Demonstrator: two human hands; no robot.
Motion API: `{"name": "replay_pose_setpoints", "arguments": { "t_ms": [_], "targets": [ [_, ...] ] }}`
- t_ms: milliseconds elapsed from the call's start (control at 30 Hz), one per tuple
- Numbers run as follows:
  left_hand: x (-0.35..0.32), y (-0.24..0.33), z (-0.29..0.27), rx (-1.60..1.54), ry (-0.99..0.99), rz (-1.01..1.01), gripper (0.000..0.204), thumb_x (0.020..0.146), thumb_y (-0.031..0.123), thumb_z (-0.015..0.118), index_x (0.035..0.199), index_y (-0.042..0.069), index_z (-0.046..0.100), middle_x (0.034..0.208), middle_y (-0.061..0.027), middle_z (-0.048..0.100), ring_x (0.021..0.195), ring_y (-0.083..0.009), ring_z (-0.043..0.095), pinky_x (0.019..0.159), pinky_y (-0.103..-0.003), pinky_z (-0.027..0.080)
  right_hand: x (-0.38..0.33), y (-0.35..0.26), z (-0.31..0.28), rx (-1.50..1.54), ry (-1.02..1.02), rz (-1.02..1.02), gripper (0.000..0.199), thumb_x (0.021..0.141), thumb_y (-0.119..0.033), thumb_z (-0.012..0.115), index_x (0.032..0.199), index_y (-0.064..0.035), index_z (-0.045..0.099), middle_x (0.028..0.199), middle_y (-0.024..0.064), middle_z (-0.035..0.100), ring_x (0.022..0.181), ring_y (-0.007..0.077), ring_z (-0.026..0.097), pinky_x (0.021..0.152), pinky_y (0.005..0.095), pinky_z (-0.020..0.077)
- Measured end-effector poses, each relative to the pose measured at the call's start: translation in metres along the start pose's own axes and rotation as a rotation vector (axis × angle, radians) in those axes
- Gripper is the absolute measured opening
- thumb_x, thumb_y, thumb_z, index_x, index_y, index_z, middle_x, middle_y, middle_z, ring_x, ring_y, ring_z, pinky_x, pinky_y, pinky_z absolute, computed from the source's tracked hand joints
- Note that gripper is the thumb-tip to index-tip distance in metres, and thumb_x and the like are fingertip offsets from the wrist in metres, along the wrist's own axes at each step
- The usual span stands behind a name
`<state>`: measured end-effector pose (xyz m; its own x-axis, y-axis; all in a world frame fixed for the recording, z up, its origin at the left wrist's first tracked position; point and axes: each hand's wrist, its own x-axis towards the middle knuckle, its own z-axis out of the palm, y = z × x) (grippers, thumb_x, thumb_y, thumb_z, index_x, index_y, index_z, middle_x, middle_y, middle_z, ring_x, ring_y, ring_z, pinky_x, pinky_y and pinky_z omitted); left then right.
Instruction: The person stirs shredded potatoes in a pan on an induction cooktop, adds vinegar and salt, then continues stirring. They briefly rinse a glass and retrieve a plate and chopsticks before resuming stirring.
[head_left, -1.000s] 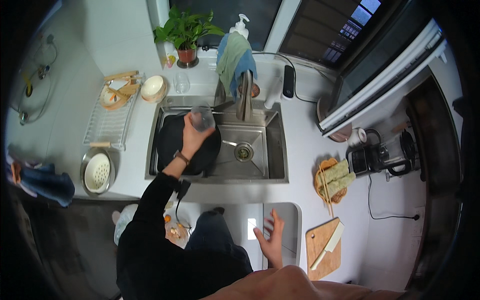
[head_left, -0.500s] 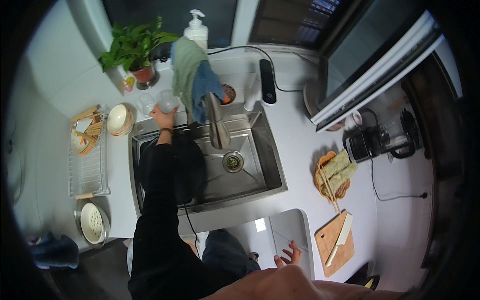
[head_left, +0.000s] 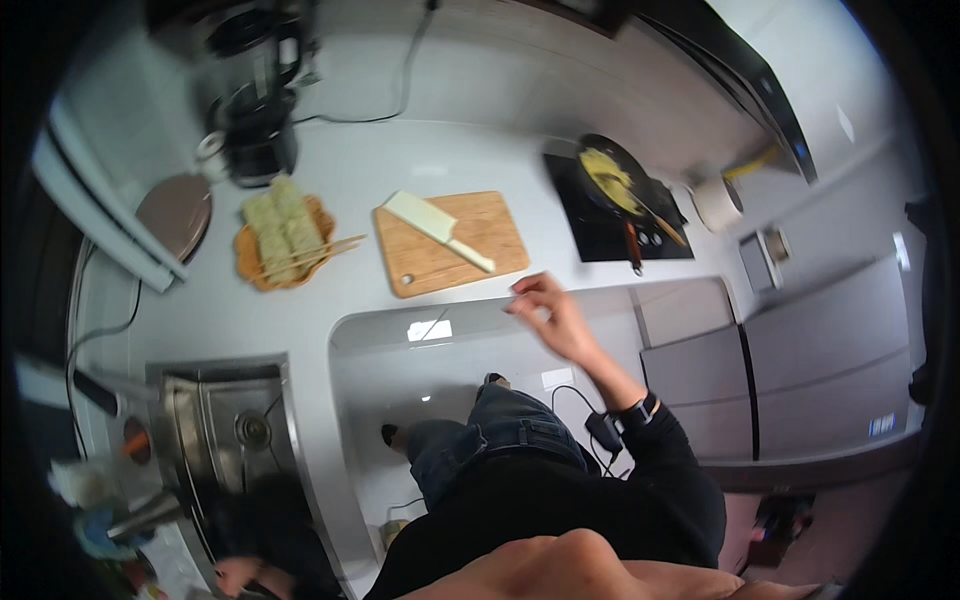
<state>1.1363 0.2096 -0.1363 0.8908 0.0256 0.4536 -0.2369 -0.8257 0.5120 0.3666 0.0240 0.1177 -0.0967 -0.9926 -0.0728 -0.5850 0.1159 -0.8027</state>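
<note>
My right hand (head_left: pixel 552 318) hangs in the air just off the counter's front edge, its fingers loosely bent and apart with nothing in them. Closest to it is a wooden cutting board (head_left: pixel 466 228), where a cleaver (head_left: pixel 428 220) with a pale blade and handle lies flat. At the lower left, my left hand (head_left: pixel 238 576) is by the sink (head_left: pixel 290 440), near its faucet (head_left: pixel 148 512). Motion blur hides its fingers and whatever they may hold.
Left of the board, an orange scalloped dish (head_left: pixel 318 212) bears green rolls (head_left: pixel 280 228) and chopsticks (head_left: pixel 345 243). A black coffee maker (head_left: pixel 255 130) stands behind. On the cooktop (head_left: pixel 590 235) sits a frying pan (head_left: pixel 630 235) with yellow food. The fridge (head_left: pixel 830 350) is at right.
The view has swung right, bringing the cooktop and fridge in. My left hand was at clear glasses behind the sink; these no longer show clearly. My right hand has come up beside the board.
</note>
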Motion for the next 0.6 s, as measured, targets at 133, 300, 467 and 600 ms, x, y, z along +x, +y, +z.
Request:
{"name": "replay_pose_setpoints", "arguments": {
  "t_ms": [133, 300, 467, 600],
  "targets": [
    [-0.244, 0.097, -0.081, -0.541, -0.359, 0.333, 0.018, 0.100, 0.012, 0.069, 0.100, 0.003, 0.054, 0.094, -0.0088, 0.050, 0.083, -0.0236, 0.051, 0.077, -0.037, 0.047, -0.013, 0.078, -0.155, -0.670, 0.464, -0.074, 0.024, 0.099, -0.014, 0.068, 0.121, -0.0041, 0.067, 0.106, 0.0130, 0.066, 0.105, 0.0333, 0.063, 0.091, 0.0406, 0.0529],
    [-0.518, 0.260, -0.198, -1.081, -1.818, 0.558, 0.014, 0.104, 0.008, 0.066, 0.106, 0.008, 0.052, 0.080, 0.0012, 0.048, 0.069, -0.0095, 0.048, 0.063, -0.027, 0.042, 0.006, 0.222, -0.336, -1.090, 0.608, 0.160, 0.063, 0.085, -0.031, 0.081, 0.142, -0.0137, 0.060, 0.131, 0.0121, 0.059, 0.120, 0.0352, 0.056, 0.100, 0.0491, 0.0476],
    [-0.687, 0.405, -0.288, -0.913, -2.572, 0.809, 0.028, 0.112, 0.015, 0.049, 0.138, 0.009, 0.042, 0.112, -0.0114, 0.069, 0.099, -0.0150, 0.067, 0.080, -0.030, 0.054, 0.073, 0.357, -0.425, -1.215, 0.177, 0.429, 0.095, 0.085, -0.044, 0.081, 0.163, -0.0281, 0.029, 0.138, 0.0167, 0.058, 0.127, 0.0389, 0.059, 0.106, 0.0522, 0.0496],
    [-0.818, 0.470, -0.348, -0.761, -2.632, 0.492, 0.044, 0.116, 0.036, 0.040, 0.149, 0.007, 0.038, 0.137, -0.0151, 0.061, 0.120, -0.0221, 0.066, 0.099, -0.038, 0.056, 0.091, 0.395, -0.441, -0.953, 0.060, 0.234, 0.070, 0.099, -0.022, 0.062, 0.162, -0.0232, 0.031, 0.130, 0.0251, 0.063, 0.107, 0.0456, 0.069, 0.090, 0.0543, 0.0572]
  ]
}}
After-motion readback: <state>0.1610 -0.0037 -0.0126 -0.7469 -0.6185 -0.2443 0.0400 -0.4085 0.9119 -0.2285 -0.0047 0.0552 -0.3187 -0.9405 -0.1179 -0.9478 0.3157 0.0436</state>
